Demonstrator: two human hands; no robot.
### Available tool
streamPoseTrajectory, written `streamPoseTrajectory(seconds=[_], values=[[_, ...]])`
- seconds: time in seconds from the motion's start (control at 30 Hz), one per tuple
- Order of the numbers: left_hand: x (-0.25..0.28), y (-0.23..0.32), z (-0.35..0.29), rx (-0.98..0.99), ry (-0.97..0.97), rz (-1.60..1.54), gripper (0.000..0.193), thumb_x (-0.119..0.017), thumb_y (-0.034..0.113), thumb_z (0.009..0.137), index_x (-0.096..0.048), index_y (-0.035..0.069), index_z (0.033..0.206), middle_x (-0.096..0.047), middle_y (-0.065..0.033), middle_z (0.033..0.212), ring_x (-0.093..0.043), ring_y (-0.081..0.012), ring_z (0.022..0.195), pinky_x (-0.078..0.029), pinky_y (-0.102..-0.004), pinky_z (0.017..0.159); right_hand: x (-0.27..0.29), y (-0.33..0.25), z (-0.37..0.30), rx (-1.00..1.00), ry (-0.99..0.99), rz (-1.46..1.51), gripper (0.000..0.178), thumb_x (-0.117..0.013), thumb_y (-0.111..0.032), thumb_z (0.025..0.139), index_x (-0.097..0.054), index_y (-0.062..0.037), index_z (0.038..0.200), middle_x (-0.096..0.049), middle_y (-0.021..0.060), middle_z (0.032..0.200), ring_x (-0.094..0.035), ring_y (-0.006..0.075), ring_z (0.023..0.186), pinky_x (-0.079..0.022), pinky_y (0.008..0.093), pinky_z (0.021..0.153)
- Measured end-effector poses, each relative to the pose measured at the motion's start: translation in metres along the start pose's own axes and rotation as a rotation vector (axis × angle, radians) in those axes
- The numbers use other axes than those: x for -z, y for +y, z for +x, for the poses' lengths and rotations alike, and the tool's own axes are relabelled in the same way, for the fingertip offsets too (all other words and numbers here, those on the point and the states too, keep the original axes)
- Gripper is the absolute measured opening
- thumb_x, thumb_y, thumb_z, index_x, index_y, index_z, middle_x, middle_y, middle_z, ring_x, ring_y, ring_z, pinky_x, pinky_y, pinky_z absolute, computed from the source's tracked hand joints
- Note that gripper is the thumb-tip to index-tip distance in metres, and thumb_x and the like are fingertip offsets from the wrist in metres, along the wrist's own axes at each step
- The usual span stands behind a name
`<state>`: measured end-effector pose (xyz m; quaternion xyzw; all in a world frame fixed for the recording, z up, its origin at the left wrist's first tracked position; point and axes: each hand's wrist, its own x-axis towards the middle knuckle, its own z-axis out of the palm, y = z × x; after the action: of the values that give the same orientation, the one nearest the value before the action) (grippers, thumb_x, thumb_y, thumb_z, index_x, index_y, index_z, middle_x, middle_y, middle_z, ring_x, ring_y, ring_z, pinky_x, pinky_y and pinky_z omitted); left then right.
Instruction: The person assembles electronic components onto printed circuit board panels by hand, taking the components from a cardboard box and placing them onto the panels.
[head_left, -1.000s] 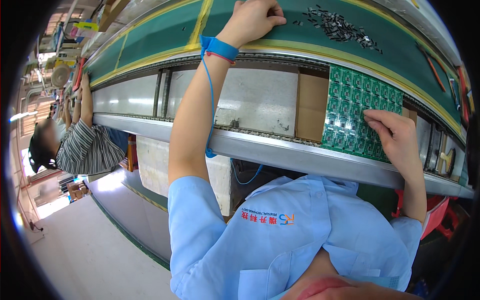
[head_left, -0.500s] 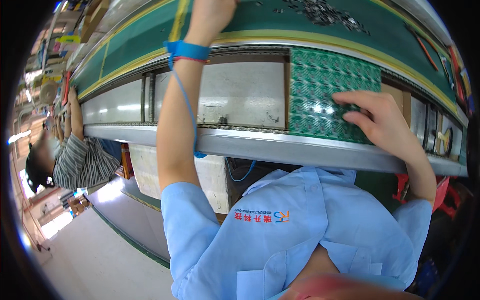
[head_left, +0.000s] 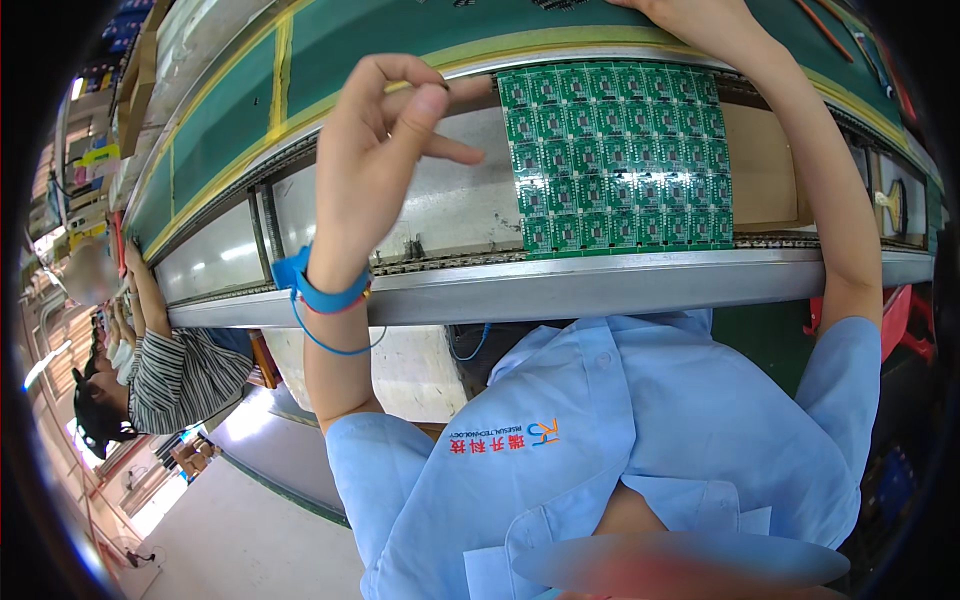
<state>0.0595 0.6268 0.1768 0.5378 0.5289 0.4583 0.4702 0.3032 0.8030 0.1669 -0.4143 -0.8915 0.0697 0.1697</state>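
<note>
My left hand (head_left: 372,165) is raised over the rail frame, left of the green circuit board panel (head_left: 620,160). Its thumb and forefinger pinch a tiny dark part (head_left: 443,87), while other fingers stretch toward the panel. The panel lies flat across the two rails and carries rows of identical small boards with dark chips. My right hand (head_left: 690,18) reaches past the panel to the green work surface (head_left: 400,40). Its fingertips are cut off by the upper edge, close to a heap of small black parts (head_left: 560,4). A blue wrist strap (head_left: 322,285) with a cord circles my left wrist.
A metal rail (head_left: 600,280) runs along my side of the line. Hand tools with red handles (head_left: 828,32) lie at the far right. To the left, another person in a striped shirt (head_left: 185,380) works at the same line. A red stool (head_left: 905,320) stands right of me.
My left hand has come back from the far surface toward the panel. My right hand has left the panel and moved to the far surface. The panel sits slightly further left.
</note>
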Motion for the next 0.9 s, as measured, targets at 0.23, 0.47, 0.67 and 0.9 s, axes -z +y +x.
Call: streamPoseTrajectory(seconds=[0.23,0.47,0.67,0.9], values=[[-0.032,-0.021,-0.015,-0.089,0.011,0.395,0.011,-0.072,0.004,0.083,-0.067,0.003,0.092,-0.061,-0.0022,0.079,-0.051,-0.0106,0.065,-0.043,-0.0262,0.062,-0.012,0.013,0.009,0.026,-0.015,0.099,0.018,-0.069,-0.022,0.086,-0.067,-0.0053,0.093,-0.063,0.0147,0.098,-0.061,0.0341,0.095,-0.048,0.0424,0.081],[-0.041,-0.031,-0.017,-0.059,0.013,0.498,0.007,-0.076,0.01,0.079,-0.073,0.007,0.085,-0.06,-0.0017,0.07,-0.047,-0.0131,0.058,-0.036,-0.0297,0.06,-0.029,0.033,0.012,0.074,0.099,0.073,0.016,-0.067,-0.019,0.087,-0.063,-0.0034,0.089,-0.064,0.0153,0.091,-0.062,0.0363,0.088,-0.048,0.044,0.076],[-0.04,-0.03,-0.015,-0.018,0.007,0.482,0.009,-0.077,0.01,0.079,-0.075,0.007,0.087,-0.061,-0.0019,0.07,-0.047,-0.011,0.058,-0.036,-0.0278,0.057,-0.028,0.035,0.009,0.146,0.125,0.104,0.014,-0.063,-0.016,0.089,-0.058,-0.0034,0.091,-0.064,0.016,0.087,-0.062,0.0368,0.087,-0.047,0.045,0.074],[-0.043,-0.033,-0.015,-0.008,0.009,0.41,0.01,-0.077,0.009,0.079,-0.075,0.006,0.088,-0.062,-0.002,0.071,-0.047,-0.0091,0.058,-0.034,-0.0263,0.053,-0.03,0.039,0.011,0.204,0.176,0.097,0.012,-0.063,-0.011,0.086,-0.066,-0.0031,0.094,-0.067,0.0153,0.089,-0.063,0.036,0.087,-0.049,0.044,0.076]])
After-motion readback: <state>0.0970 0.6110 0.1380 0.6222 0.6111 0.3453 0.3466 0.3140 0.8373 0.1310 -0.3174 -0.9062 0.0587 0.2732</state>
